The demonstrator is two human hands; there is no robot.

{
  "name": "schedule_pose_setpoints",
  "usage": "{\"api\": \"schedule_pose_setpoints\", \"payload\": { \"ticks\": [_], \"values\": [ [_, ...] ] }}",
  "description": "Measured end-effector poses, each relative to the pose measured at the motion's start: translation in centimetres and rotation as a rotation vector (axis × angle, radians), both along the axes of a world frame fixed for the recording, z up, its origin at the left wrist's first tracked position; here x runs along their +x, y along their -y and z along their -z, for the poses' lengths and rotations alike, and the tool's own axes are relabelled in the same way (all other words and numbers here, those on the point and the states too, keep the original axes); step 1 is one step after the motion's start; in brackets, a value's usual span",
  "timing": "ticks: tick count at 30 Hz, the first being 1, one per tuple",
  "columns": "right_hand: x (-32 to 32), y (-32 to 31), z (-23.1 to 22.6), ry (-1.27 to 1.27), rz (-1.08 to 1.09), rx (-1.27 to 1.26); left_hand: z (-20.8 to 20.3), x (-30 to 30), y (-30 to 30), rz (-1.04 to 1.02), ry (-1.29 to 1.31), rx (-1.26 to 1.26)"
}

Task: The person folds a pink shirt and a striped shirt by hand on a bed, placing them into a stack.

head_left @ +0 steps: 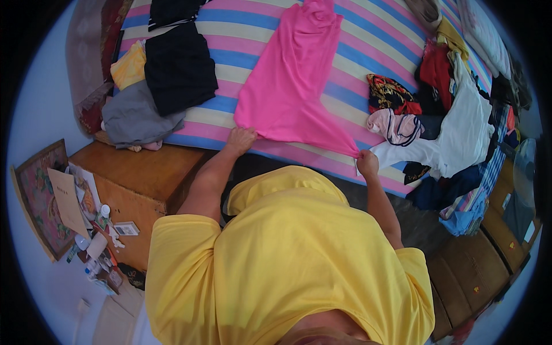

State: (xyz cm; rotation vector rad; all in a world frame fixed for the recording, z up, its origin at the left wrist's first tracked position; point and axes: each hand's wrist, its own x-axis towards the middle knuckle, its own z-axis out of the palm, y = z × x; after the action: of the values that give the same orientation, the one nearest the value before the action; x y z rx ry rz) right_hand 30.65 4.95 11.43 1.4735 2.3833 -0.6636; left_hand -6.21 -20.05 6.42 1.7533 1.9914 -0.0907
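Note:
A bright pink garment (293, 75) lies lengthwise on the striped bed sheet (230, 60), its near edge spread wide toward me. My left hand (241, 140) is closed on the near left corner of the cloth. At the near right corner, my right hand (367, 163) pinches the fabric in a closed grip. Between my hands the edge is stretched and slants down to the right. The garment's far end is bunched in folds and runs out of the top of the view. What kind of garment it is, I cannot tell.
Dark folded clothes (179, 69), a grey garment (138, 115) and a yellow cloth (129, 66) lie at the left. On the right, a loose heap includes a white garment (466, 121) and a red cloth (435, 72). A wooden cabinet (132, 178) stands near my left arm.

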Motion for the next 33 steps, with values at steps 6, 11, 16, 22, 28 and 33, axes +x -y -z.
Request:
{"api": "schedule_pose_setpoints", "payload": {
  "ticks": [6,11,16,22,28,33],
  "values": [
    [-0.5,0.2,-1.2,-0.053,-0.037,0.049,0.3,-0.2,2.0,0.007,0.009,-0.262],
    [-6.8,1.8,-7.2,-0.426,-0.174,0.121,-5.3,3.8,-3.3,-0.132,0.301,0.093],
    [-15.1,3.7,-12.8,-0.887,-0.257,-0.22,-10.3,9.1,-11.8,-0.084,0.754,0.472],
    [-15.5,1.3,-8.8,-0.984,0.278,-0.661,-17.1,7.2,-10.4,-0.418,1.262,-0.258],
    [-17.7,-1.5,-2.4,-0.652,0.796,-1.037,-22.9,3.1,-4.4,-0.713,1.823,-0.386],
    [-24.0,1.2,2.6,-0.666,1.075,-1.48,-27.6,0.6,0.2,-0.767,1.985,-0.076]
  ]
}}
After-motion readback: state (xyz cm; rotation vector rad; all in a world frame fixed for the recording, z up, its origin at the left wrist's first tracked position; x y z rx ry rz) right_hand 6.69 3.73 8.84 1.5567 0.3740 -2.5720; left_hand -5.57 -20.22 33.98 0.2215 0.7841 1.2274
